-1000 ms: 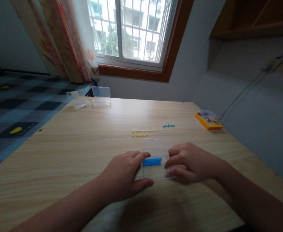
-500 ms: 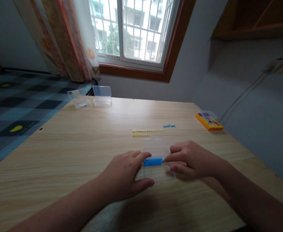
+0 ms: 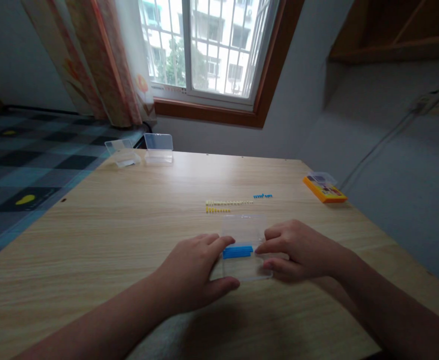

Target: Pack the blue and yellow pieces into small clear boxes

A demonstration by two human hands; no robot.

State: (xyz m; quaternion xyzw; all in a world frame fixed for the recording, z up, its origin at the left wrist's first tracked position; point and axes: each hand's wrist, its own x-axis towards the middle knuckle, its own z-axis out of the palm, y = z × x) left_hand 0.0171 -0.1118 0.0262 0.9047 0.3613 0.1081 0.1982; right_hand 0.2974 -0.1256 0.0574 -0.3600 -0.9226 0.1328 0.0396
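Note:
A clear plastic box (image 3: 242,270) lies opened flat on the table in front of me, its lid toward the window. Inside it, a bundle of thin blue sticks (image 3: 237,252) rests side by side, their right ends slightly uneven. My left hand (image 3: 193,270) grips the box's left edge, index finger by the sticks' left ends and thumb at the near corner. My right hand (image 3: 290,250) is at the box's right side with thumb and index apart. Its index fingertip points at the sticks' right ends; whether it touches them I cannot tell.
Beyond the box lie rows of tiny cream pieces (image 3: 229,203), yellow pieces (image 3: 217,210) and blue pieces (image 3: 262,196). An orange case (image 3: 324,189) sits at the table's right edge. Two open clear boxes, one left (image 3: 124,154) and one right (image 3: 158,150), stand at the far left.
My right index finger has shifted very slightly right, off the stick ends. The sticks' right ends now look staggered. My left hand and the box have stayed put.

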